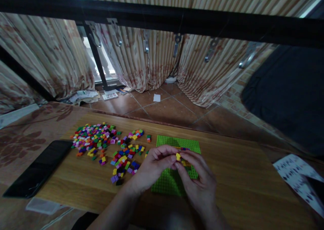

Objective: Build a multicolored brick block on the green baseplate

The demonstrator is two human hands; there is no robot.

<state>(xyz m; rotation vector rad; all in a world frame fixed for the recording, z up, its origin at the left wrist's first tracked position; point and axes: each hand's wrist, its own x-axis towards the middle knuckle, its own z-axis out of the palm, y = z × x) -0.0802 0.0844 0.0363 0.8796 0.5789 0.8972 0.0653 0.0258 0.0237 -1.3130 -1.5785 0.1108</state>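
Observation:
A small yellow toy brick (178, 156) is pinched between the fingertips of both hands, above a green studded baseplate (167, 184). My left hand (158, 162) is closed, its thumb and fingers meeting at the brick's left side. From the right, my right hand (198, 172) closes on the same brick with thumb and forefinger. Behind the fingers, a few coloured bricks (186, 163) sit on the baseplate, mostly hidden by my hands. Whether the yellow brick is joined to another piece, I cannot tell.
Loose bricks (93, 137) lie heaped on the wooden table (243, 182) to the left, with a smaller scatter (124, 159) nearer the baseplate. A black tablet-like slab (37, 169) rests at the table's left edge. A black bar with metal hooks (162, 19) crosses the upper view.

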